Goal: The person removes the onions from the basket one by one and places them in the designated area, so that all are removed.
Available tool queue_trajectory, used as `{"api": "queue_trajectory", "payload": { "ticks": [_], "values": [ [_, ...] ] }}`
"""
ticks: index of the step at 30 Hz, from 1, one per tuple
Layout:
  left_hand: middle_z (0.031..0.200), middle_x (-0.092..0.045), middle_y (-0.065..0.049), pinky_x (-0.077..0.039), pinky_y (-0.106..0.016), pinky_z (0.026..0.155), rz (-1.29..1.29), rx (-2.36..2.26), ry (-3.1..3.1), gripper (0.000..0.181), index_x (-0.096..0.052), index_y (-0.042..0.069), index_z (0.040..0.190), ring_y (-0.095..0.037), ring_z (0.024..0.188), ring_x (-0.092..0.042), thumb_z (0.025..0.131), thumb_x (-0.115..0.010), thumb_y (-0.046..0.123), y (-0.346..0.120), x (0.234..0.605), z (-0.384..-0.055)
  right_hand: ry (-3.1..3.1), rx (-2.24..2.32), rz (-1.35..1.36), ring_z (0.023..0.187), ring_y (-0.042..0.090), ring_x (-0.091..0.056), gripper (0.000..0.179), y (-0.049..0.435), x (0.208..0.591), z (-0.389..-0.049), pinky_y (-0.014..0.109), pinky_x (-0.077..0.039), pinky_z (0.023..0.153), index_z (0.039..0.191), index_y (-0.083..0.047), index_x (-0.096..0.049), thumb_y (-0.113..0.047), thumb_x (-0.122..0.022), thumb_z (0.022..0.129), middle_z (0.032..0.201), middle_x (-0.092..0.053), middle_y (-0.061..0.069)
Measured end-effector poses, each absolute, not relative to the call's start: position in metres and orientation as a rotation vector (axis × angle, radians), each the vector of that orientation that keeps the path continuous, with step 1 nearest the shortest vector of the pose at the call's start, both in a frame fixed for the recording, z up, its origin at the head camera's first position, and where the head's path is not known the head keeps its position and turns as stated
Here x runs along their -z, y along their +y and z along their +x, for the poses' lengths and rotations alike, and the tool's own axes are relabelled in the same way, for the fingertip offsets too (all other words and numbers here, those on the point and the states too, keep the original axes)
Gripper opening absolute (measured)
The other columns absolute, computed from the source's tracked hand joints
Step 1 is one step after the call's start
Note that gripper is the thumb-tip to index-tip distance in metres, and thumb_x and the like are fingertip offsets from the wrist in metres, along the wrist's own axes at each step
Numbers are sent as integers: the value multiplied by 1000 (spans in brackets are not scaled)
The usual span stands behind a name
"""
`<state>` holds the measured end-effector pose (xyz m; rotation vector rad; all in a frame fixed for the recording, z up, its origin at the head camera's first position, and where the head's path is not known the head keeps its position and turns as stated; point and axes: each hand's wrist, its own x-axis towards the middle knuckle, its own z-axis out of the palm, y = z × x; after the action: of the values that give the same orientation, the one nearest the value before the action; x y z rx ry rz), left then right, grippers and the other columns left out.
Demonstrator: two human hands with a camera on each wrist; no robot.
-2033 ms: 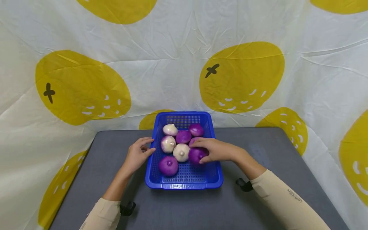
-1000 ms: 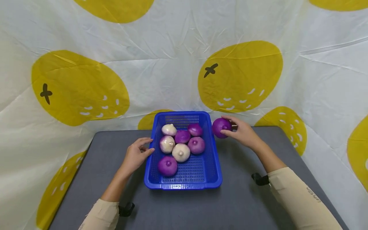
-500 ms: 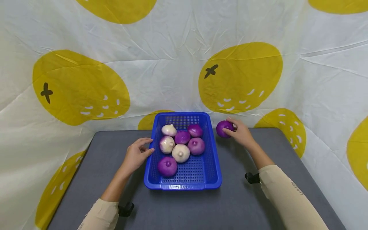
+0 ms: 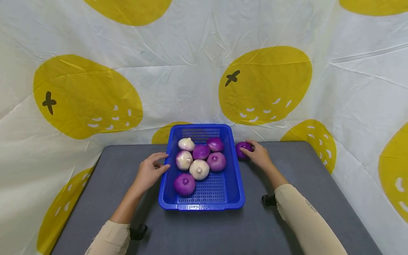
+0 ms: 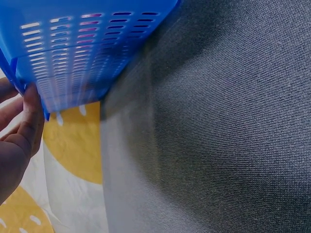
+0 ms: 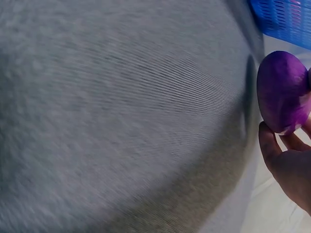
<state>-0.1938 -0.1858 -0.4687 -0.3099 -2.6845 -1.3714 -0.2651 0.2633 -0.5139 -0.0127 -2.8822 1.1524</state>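
White cloth [image 4: 181, 85] with yellow fruits hangs behind the grey tabletop [image 4: 204, 233]. Right hand [image 4: 259, 154] pinches one purple onion [image 4: 241, 151], just beside the blue basket [image 4: 211, 191], where seven more onions [image 4: 199, 170] lie; left hand [image 4: 149, 173] pinches the basket's left rim.

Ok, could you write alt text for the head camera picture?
A right hand holds a purple onion beside a blue basket of seven purple and white onions; the left hand holds the basket by its edge. A yellow-patterned cloth hangs behind the gray table.
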Motion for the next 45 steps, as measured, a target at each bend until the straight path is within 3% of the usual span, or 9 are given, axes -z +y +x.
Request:
{"api": "queue_trajectory", "payload": {
  "ticks": [5, 11, 16, 21, 45],
  "values": [
    [134, -66, -19, -54, -20, 69, -324, 1372, -2671, 39, -72, 0, 126, -23, 82, -70, 89, -81, 8, -186, 470, -195, -2852, -1146, -53, 119, 43, -61, 60, 262, 521, -264, 57, -47, 101, 145, -4, -55, -39, -69, 98, 134, -63, 29],
    [136, -66, -17, -53, -20, 68, -325, 1381, -2681, 40, -72, 0, 127, -21, 82, -70, 89, -81, 9, -187, 469, -195, -2855, -1136, -76, 129, 48, -55, 61, 261, 523, -265, 60, -43, 108, 147, -3, -52, -39, -66, 100, 143, -57, 30],
    [136, -65, -17, -53, -20, 67, -335, 1394, -2679, 40, -71, 0, 127, -21, 82, -71, 90, -80, 10, -188, 469, -195, -2874, -1151, -58, 133, 50, -51, 73, 261, 523, -265, 60, -40, 112, 151, 1, -46, -38, -73, 96, 148, -51, 32],
    [136, -66, -17, -53, -20, 67, -334, 1391, -2675, 40, -71, 0, 127, -21, 81, -70, 89, -81, 10, -189, 470, -196, -2875, -1177, -13, 131, 50, -53, 84, 261, 525, -266, 60, -41, 111, 153, 3, -41, -33, -81, 89, 148, -50, 34],
    [136, -65, -19, -52, -20, 66, -316, 1414, -2681, 41, -70, 0, 129, -19, 80, -69, 90, -80, 9, -188, 469, -195, -2863, -1262, -12, 123, 48, -55, 86, 258, 528, -263, 58, -50, 99, 157, -2, -35, -32, -80, 91, 149, -48, 34]
  ]
}}
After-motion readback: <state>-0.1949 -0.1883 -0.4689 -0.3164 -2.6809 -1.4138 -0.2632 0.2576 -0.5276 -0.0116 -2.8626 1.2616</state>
